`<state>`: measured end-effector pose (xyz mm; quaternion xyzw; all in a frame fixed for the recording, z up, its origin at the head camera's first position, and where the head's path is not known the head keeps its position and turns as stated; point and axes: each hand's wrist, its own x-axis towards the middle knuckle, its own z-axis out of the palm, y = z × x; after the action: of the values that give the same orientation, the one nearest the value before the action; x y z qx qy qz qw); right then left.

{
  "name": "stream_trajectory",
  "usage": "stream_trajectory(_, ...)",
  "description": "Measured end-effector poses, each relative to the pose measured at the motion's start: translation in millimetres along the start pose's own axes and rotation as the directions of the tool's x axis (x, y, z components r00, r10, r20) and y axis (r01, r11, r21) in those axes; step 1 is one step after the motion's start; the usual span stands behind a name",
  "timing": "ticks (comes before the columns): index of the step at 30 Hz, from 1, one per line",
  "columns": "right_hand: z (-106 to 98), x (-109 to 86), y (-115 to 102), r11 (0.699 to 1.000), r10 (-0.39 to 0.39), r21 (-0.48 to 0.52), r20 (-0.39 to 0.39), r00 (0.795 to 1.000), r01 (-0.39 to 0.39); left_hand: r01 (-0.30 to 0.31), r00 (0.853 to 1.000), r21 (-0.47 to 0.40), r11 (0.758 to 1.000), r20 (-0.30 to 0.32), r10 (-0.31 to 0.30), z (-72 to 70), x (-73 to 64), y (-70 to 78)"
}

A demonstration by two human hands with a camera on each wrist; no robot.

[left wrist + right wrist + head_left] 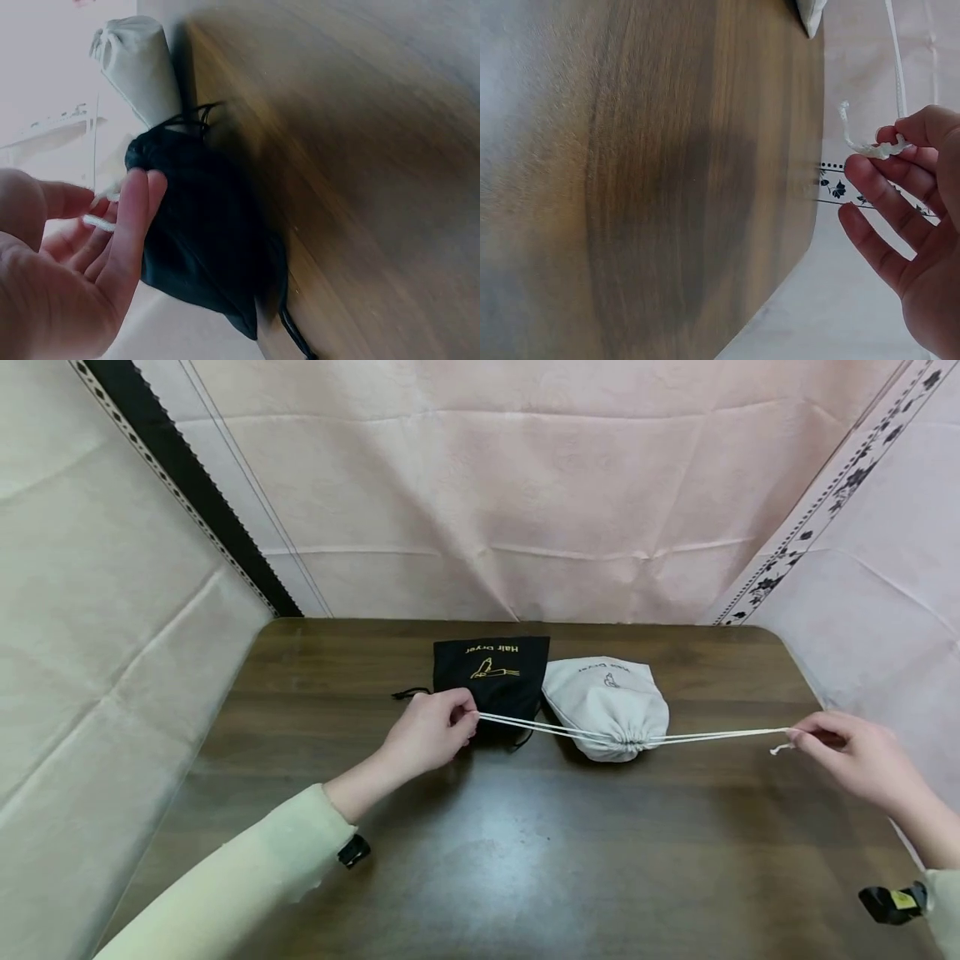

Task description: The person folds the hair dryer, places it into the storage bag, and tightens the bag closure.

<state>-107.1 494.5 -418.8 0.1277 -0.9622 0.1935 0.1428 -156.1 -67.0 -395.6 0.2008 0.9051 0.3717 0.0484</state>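
A whitish drawstring bag (611, 702), printed "Hair Dryer", lies full on the table with its gathered mouth facing the person. White drawstrings run taut from that mouth to both sides. My left hand (433, 731) pinches the left drawstring (525, 723) between thumb and fingers, above the near part of a black drawstring bag (199, 217). Out to the right, my right hand (862, 756) pinches the right drawstring (720, 737); its knotted end (877, 150) sticks out past the fingertips in the right wrist view. The whitish bag's mouth is cinched into tight pleats.
The black bag (491, 664), with gold "Hair Dryer" print and black cords (411, 692), lies left of the whitish one, close against it. Both are near the far edge of the brown wooden table (510, 860). Pale cloth (480, 485) hangs behind and beside the table.
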Motion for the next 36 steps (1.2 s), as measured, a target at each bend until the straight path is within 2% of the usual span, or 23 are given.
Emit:
stream_trajectory(3, 2, 6.6, 3, 0.999, 0.019, -0.028, 0.014, 1.0, -0.018, -0.016, 0.999, 0.006, 1.0, -0.042, 0.016, 5.4, 6.2, 8.4)
stream_trajectory(6, 5, 16.4, 5, 0.999, 0.009, -0.043, 0.022, 1.0, -0.008, -0.014, 0.999, -0.026, 1.0, -0.044, 0.013, 10.5, 12.6, 16.3)
stream_trajectory(9, 11, 26.9, 5, 0.999, -0.024, -0.046, 0.025, 0.999, 0.026, -0.014, 0.999, -0.015, 1.0, -0.051, 0.014, 15.3, 19.6, 21.8)
stream_trajectory(11, 15, 33.5, 5, 0.998, -0.044, -0.053, 0.02, 0.999, 0.045, -0.015, 0.997, 0.016, 1.0, -0.072, 0.016, 16.9, 25.3, 24.7)
stream_trajectory(16, 22, 45.4, 4, 0.998, -0.05, -0.03, 0.017, 0.999, 0.05, -0.015, 0.985, 0.153, 0.988, -0.168, 0.041, 15.0, 42.7, 32.3)
stream_trajectory(21, 25, 51.1, 6, 1.0, -0.027, -0.01, 0.028, 0.999, 0.028, -0.017, 0.986, 0.222, 0.975, -0.159, 0.053, 12.6, 53.1, 39.9)
stream_trajectory(26, 24, 56.4, 7, 1.0, 0.003, -0.006, 0.03, 1.0, -0.003, -0.008, 0.98, 0.203, 0.979, -0.192, 0.048, 8.1, 55.5, 43.0)
stream_trajectory(30, 21, 61.3, 4, 1.0, 0.0, -0.005, 0.032, 0.999, 0.001, 0.016, 0.977, 0.182, 0.983, -0.213, 0.024, 5.1, 50.4, 40.4)
stream_trajectory(36, 22, 62.3, -6, 1.0, -0.028, -0.011, 0.036, 0.999, 0.028, -0.039, 0.986, 0.099, 0.994, -0.157, 0.054, 10.7, 36.3, 38.0)
